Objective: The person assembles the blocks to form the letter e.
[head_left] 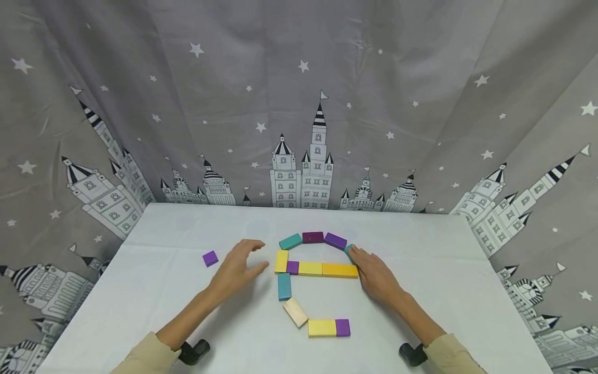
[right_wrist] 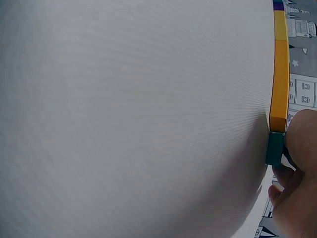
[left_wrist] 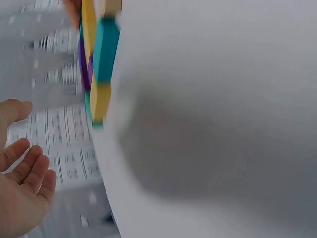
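Several coloured wooden blocks lie flat in a curved outline resembling a lowercase e. My right hand (head_left: pixel 379 279) is at the outline's right side, its fingers around a small teal block (right_wrist: pixel 275 148). That block sits against the end of a long orange block (head_left: pixel 340 270); the hand covers most of it in the head view. My left hand (head_left: pixel 237 267) hovers left of the outline, thumb and fingers spread with nothing between them. Nearest to it is an upright yellow block (head_left: pixel 282 261), with a teal-blue block (head_left: pixel 284 286) below.
A loose purple block (head_left: pixel 210 258) lies to the left, beyond the left hand. Along the bottom of the outline are a plain wooden block (head_left: pixel 296 312), a yellow block (head_left: pixel 322 328) and a purple block (head_left: pixel 343 328). A grey castle-print curtain (head_left: pixel 224 104) hangs behind the white table (head_left: pixel 420 239).
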`<state>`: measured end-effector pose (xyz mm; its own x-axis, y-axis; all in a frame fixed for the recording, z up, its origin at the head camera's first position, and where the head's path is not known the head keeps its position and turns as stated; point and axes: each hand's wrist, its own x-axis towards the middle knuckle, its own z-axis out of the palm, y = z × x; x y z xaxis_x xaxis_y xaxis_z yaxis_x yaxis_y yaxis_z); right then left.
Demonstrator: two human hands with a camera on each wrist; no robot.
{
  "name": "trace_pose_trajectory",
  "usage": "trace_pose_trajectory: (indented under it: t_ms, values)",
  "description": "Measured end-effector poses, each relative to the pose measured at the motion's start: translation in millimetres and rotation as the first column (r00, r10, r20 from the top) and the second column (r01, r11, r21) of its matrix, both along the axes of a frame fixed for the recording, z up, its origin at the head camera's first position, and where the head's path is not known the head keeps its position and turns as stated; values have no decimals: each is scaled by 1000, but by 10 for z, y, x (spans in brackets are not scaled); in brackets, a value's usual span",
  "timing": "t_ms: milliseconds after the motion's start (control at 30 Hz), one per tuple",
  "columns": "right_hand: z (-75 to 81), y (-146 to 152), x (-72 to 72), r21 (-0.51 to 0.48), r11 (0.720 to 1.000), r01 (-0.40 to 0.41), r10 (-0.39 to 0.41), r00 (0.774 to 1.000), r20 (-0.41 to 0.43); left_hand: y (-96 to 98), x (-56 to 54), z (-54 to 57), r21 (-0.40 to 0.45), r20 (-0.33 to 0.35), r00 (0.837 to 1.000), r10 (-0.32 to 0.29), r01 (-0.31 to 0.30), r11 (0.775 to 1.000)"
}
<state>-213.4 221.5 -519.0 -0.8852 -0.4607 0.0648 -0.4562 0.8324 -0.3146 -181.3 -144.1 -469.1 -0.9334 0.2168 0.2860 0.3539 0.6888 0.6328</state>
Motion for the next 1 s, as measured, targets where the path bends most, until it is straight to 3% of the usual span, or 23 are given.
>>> trace_pose_trajectory:
  t_ms: [100,200,300,433,567,767,1000]
  values:
    - [-20,1,12,-2,1000,-1,1,1000,0,-285,-57,4,-32,-36,998,58,-59,998]
    - [-33,0,23,5,1000,-6,6,1000,5,-568,-91,-1,-56,-14,994,106,-106,993]
    - [-42,1,26,8,1000,-6,6,1000,9,-810,-98,-19,-81,63,988,140,-134,988]
    - [-33,2,28,9,1000,-3,3,1000,13,-1033,-84,-77,-127,195,965,176,-153,980]
    - [-21,-3,21,16,1000,-4,4,1000,15,-1152,-85,-161,-157,250,949,191,-155,975]
    - [-13,2,8,20,1000,4,-5,1000,15,-1206,-116,-267,-158,221,958,185,-152,976]
    - [-15,7,3,0,1000,4,-4,1000,-23,-1195,-132,-310,-154,231,953,193,-160,975]
